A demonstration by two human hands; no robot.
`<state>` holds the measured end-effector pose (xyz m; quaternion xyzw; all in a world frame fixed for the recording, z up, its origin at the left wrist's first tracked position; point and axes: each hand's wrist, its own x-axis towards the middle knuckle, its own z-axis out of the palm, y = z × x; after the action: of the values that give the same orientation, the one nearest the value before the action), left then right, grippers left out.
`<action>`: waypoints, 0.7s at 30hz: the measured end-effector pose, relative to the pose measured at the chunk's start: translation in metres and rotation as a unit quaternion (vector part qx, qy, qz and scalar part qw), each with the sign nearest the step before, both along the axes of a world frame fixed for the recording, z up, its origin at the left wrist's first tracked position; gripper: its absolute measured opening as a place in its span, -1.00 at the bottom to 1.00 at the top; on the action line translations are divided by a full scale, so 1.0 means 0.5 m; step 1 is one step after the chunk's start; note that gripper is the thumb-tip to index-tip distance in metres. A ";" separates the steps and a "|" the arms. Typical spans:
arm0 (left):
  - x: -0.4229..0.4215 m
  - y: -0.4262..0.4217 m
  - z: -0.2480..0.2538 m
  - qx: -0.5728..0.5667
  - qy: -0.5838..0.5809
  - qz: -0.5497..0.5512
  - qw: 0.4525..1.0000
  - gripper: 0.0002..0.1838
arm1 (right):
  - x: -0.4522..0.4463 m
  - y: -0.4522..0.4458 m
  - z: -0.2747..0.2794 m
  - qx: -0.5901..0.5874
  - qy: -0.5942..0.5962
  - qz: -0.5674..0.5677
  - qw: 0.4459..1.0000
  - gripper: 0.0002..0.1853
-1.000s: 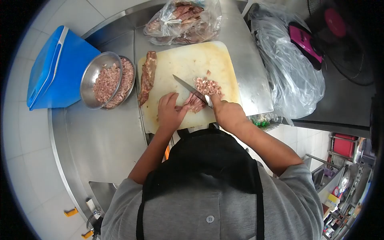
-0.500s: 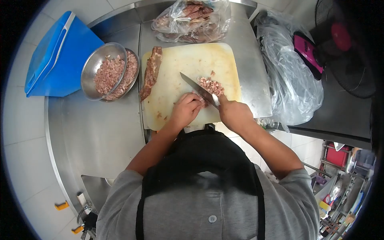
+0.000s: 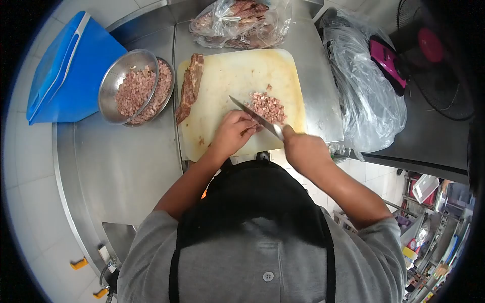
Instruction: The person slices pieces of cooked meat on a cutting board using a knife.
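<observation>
My right hand [image 3: 307, 150] is closed round the handle of a kitchen knife [image 3: 256, 118], whose blade points up and left over the cutting board [image 3: 227, 76]. Beside the blade, my left hand [image 3: 233, 133] has its fingers curled over a small piece of meat [image 3: 258, 128], mostly hidden beneath them. Just right of the blade lies a heap of diced meat [image 3: 269, 107]. A long, dark-edged strip of meat [image 3: 191, 90] rests along the board's left side.
Left of the board, a metal colander [image 3: 107, 103] with diced meat overlaps another metal bowl [image 3: 171, 93] of diced meat. Behind them stands a blue cooler box [image 3: 83, 76]. A plastic bag of meat [image 3: 242, 25] lies beyond the board; clear plastic bags [image 3: 364, 96] lie at right.
My right hand and the knife have shifted slightly right and down, and the diced heap shows more fully beside the blade. My left hand has moved slightly.
</observation>
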<state>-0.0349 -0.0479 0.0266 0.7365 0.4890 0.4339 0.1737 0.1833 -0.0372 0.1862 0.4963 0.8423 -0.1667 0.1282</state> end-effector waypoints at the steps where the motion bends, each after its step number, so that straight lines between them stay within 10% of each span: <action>1: -0.005 0.002 0.001 -0.012 0.009 0.003 1.000 -0.85 | 0.005 -0.009 0.000 0.000 -0.002 0.002 1.000 -0.83; 21: -0.014 0.002 -0.008 0.006 0.009 0.018 1.000 -0.88 | -0.030 0.029 -0.091 0.007 0.049 -0.001 0.999 -0.77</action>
<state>-0.0418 -0.0470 0.0225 0.7324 0.5010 0.4332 0.1576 0.1681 -0.0227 0.1408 0.4891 0.8484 -0.1848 0.0832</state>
